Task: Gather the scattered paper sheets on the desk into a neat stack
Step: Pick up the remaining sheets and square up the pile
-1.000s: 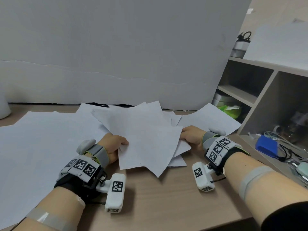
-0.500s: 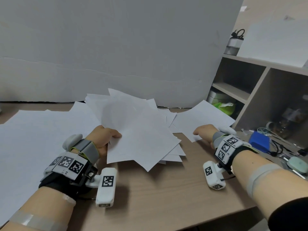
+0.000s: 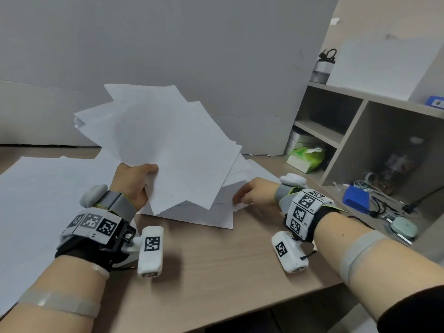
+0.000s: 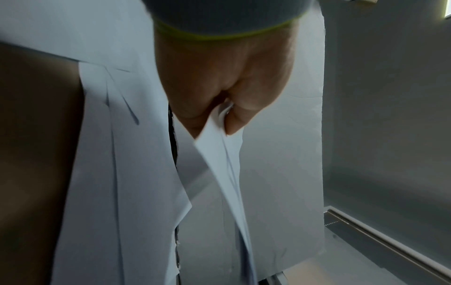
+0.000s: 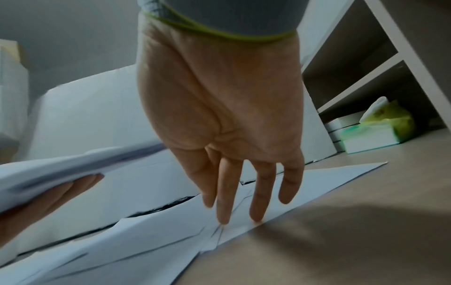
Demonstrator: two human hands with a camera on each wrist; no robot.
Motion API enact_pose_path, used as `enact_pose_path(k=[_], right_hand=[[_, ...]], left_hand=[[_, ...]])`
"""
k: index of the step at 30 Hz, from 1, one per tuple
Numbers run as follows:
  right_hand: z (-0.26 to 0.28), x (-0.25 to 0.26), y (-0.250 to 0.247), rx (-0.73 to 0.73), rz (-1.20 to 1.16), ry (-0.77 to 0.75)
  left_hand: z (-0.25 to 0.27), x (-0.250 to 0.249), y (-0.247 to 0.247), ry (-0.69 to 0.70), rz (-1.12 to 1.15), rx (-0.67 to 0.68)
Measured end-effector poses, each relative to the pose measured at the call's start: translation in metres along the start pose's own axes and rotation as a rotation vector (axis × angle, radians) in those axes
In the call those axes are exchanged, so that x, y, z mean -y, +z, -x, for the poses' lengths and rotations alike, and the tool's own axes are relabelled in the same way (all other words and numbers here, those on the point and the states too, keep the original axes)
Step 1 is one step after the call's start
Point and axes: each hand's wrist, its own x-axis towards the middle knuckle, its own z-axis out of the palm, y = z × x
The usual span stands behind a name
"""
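The left hand (image 3: pixel 134 186) is pinching a fanned bundle (image 3: pixel 163 145) of sheets by its lower corner, thumb on top and fingers (image 5: pixel 73 188) underneath, and is holding it tilted up off the surface (image 3: pixel 216 265) in the middle of the head view. In the left wrist view the pinch is plain: several edges are caught between thumb and fingers. Lifting the bundle this way is probably meant to free the sheets below for the other hand.

The right hand (image 3: pixel 254 193) is lying at the centre right, gripping nothing, its straight fingers (image 5: pixel 262 194) pressing down on the edge of the loose sheets (image 3: pixel 206 215) lying flat under the bundle. That press is likely meant to drag or steady them so they can join the bundle.

More paper (image 3: pixel 48 193) is spread flat across the left of the frame, well apart from the right hand. The corners of the held sheets are sticking out at different angles, so squaring them up is not yet done.
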Motion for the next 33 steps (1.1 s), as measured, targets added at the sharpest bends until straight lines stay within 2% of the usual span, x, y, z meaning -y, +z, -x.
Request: enact_pose_path(k=[3, 7, 10, 13, 16, 21, 29, 33], right_hand=[[-0.009, -0.003, -0.006, -0.077, -0.086, 0.019], [-0.031, -0.022, -0.023, -0.248, -0.023, 0.195], [-0.041, -0.035, -0.033, -0.292, 0.114, 0.326], [-0.05, -0.046, -0.04, -0.32, 0.142, 0.426], [-0.06, -0.057, -0.043, -0.275, 0.203, 0.487], [-0.06, -0.054, -0.041, -0.232, 0.256, 0.502], [-0.071, -0.035, -0.027, -0.18, 0.291, 0.394], [-0.076, -0.023, -0.03, -0.191, 0.279, 0.389]], left_hand=[[-0.007, 0.007, -0.002, 0.023, 0.034, -0.093], [-0.01, 0.013, 0.0, 0.096, -0.008, -0.204], [-0.012, 0.016, 0.003, 0.116, -0.034, -0.257], [-0.014, 0.019, 0.005, 0.077, -0.077, -0.287], [-0.015, 0.021, 0.006, 0.045, -0.12, -0.31], [-0.018, 0.024, 0.005, 0.029, -0.141, -0.317], [-0.016, 0.024, 0.005, -0.003, -0.138, -0.297], [-0.017, 0.024, 0.001, -0.058, -0.134, -0.287]])
